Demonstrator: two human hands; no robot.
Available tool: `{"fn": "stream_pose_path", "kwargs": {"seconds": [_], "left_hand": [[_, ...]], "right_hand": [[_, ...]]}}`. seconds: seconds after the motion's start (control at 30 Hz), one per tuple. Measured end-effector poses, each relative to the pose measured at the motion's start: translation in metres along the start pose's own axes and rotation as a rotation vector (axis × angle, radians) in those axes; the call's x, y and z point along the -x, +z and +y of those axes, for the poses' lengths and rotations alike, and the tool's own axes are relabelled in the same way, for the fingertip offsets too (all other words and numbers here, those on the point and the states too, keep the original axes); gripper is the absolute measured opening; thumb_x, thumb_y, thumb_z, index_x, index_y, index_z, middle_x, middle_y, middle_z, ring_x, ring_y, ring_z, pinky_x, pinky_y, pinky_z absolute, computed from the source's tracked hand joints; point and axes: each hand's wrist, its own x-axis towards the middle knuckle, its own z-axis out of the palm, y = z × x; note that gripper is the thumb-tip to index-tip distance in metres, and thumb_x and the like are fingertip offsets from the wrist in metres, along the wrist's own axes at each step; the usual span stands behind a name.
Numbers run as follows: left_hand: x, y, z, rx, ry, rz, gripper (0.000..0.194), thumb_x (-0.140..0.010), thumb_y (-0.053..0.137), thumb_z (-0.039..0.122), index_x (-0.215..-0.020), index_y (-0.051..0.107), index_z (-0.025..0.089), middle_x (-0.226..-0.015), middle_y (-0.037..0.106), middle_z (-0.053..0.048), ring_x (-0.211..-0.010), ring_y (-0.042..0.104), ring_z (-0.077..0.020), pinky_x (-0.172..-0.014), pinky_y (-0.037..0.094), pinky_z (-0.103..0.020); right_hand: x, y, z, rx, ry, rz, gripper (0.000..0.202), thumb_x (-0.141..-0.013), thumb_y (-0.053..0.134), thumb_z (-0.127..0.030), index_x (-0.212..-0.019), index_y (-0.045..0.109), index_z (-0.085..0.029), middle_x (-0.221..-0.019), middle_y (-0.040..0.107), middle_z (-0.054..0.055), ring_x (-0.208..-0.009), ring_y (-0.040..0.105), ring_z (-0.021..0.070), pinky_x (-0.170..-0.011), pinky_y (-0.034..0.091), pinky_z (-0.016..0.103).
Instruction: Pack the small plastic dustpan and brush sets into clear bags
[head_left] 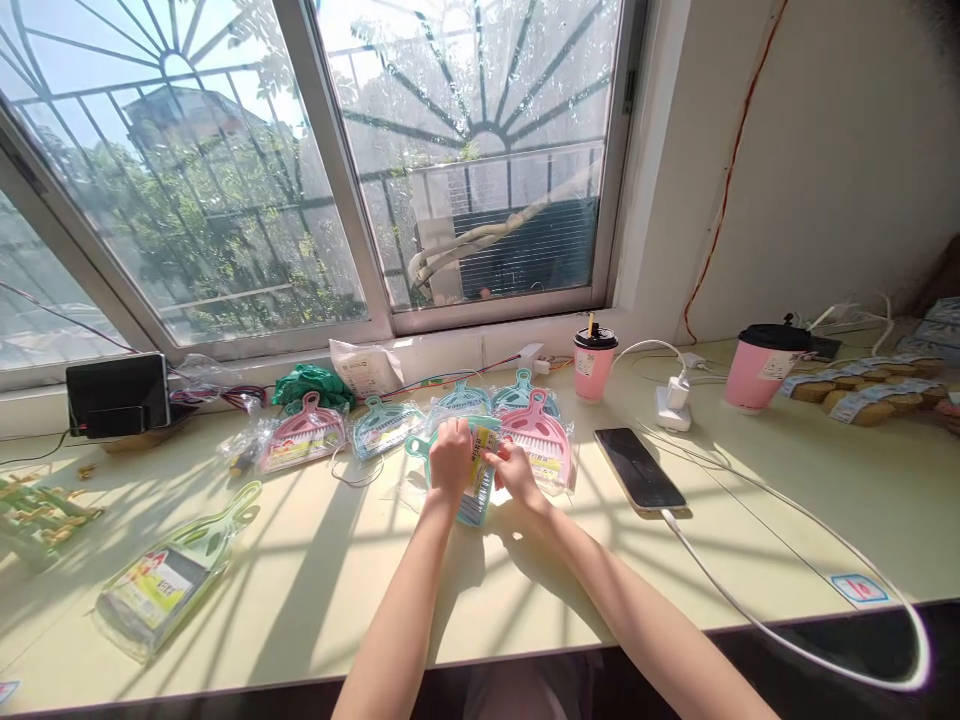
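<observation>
A small teal dustpan-and-brush set [474,508] with a yellow printed label is held above the table, its handle pointing left. My left hand [450,455] is closed around its upper side, the knuckles toward the window. With fingers pinched at the label's right edge, my right hand [517,475] also grips the set; its fingertips are partly hidden. Close behind lies a pink dustpan set [541,425] in clear wrapping. Teal dustpan sets [525,385] and another wrapped teal set [384,425] lie near it, beside a second pink set [304,435].
A pale green dustpan set [180,570] lies at left front. A phone [639,470] with a white cable [750,610] is on the right, near pink cups [594,370] and a charger [673,408]. A black device [118,393] stands left, below the window.
</observation>
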Motion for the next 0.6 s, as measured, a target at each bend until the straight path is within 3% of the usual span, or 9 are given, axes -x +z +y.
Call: {"fn": "stream_pose_path", "kwargs": {"seconds": [0.13, 0.37, 0.47, 0.6], "left_hand": [[0.005, 0.003, 0.000, 0.007, 0.101, 0.055, 0.030, -0.115, 0.061, 0.003, -0.114, 0.080, 0.025, -0.115, 0.084, -0.012, -0.120, 0.084, -0.0311, -0.092, 0.071, -0.035], [0.005, 0.013, -0.007, 0.074, 0.070, 0.234, 0.025, -0.118, 0.063, 0.006, -0.108, 0.077, 0.024, -0.108, 0.085, -0.011, -0.112, 0.085, -0.0299, -0.085, 0.065, -0.031], [0.003, 0.017, -0.011, 0.082, 0.069, 0.216, 0.029, -0.116, 0.062, 0.001, -0.108, 0.078, 0.024, -0.111, 0.086, -0.011, -0.111, 0.086, -0.0294, -0.085, 0.066, -0.031], [0.004, 0.017, -0.014, 0.070, 0.196, 0.095, 0.035, -0.109, 0.068, -0.005, -0.122, 0.082, 0.024, -0.118, 0.088, -0.010, -0.121, 0.087, -0.0297, -0.088, 0.070, -0.031]], "right_hand": [[-0.003, -0.004, 0.008, 0.094, -0.013, 0.014, 0.046, -0.093, 0.083, -0.052, -0.063, 0.052, -0.036, -0.048, 0.052, -0.002, -0.047, 0.051, 0.0206, -0.051, 0.046, 0.035], [-0.003, -0.002, 0.011, 0.111, -0.025, 0.026, 0.043, -0.093, 0.086, -0.049, -0.065, 0.056, -0.036, -0.046, 0.054, 0.000, -0.045, 0.052, 0.0214, -0.051, 0.047, 0.035], [0.000, 0.000, 0.009, 0.113, -0.017, 0.024, 0.046, -0.092, 0.084, -0.048, -0.062, 0.053, -0.035, -0.044, 0.055, 0.000, -0.044, 0.053, 0.0206, -0.053, 0.048, 0.034], [0.005, 0.000, 0.003, 0.099, -0.003, 0.072, 0.044, -0.093, 0.080, -0.046, -0.062, 0.051, -0.034, -0.047, 0.055, -0.001, -0.046, 0.056, 0.0201, -0.055, 0.047, 0.034]]}}
